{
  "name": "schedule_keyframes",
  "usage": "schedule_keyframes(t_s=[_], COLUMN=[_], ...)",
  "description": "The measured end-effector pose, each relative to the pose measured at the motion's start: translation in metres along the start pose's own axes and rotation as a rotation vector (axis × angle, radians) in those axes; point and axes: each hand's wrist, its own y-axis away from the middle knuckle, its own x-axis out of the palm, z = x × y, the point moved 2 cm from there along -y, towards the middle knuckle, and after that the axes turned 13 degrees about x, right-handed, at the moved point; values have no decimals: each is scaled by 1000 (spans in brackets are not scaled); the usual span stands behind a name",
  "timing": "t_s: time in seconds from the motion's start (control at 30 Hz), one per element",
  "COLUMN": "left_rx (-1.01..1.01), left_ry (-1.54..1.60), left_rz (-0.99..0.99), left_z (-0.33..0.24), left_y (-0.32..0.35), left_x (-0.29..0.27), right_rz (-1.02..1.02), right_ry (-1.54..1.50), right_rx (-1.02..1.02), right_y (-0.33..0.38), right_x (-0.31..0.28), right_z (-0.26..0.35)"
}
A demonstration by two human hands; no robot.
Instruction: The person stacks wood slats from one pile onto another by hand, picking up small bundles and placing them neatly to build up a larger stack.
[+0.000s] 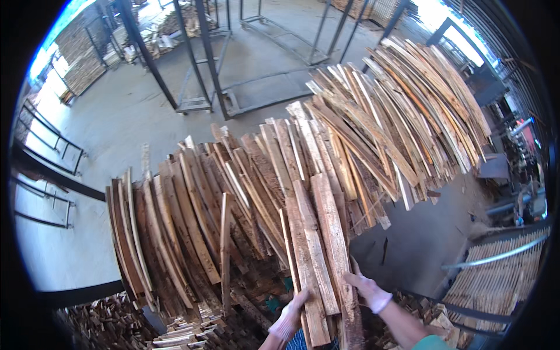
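Several rough wooden slats (308, 262) lie side by side in a loose bundle, pointing away from me between my hands. My left hand (290, 317), in a pale glove, is closed on the bundle's left edge near its close end. On the opposite edge, a little farther out, my gloved right hand (367, 290) grips the slats, with the thumb side toward the wood. Fingers beneath the bundle are hidden. The far ends of these slats overlap a wide row of similar slats (186, 216) laid side by side. One narrow slat (226, 251) sticks up left of the bundle.
A second large pile of slats (402, 116) rises at the far right. Dark metal frames (204, 64) stand on the concrete floor (134, 116) beyond. A rack of thin strips (496, 280) is at the near right, and offcuts (105, 324) are heaped low on the left.
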Motion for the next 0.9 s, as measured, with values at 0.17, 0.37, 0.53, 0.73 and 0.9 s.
schedule_keyframes(t_s=[0.17, 0.37, 0.53, 0.73, 0.9], left_rx=[234, 237, 727, 1189, 1404], left_ry=[-490, -756, -685, -388, -449], left_rz=[37, 43, 57, 111, -11], left_z=[23, 19, 25, -48, -54], left_y=[-59, 35, 26, 220, 348], left_x=[-16, 35, 27, 124, 134], right_rz=[-119, 32, 248, 645, 1058], right_ry=[513, 533, 794, 1086, 1086], right_rx=[-28, -375, -459, -458, -593], right_y=[-44, 26, 76, 86, 108], right_x=[-11, 41, 96, 185, 279], right_z=[-21, -7, 25, 71, 64])
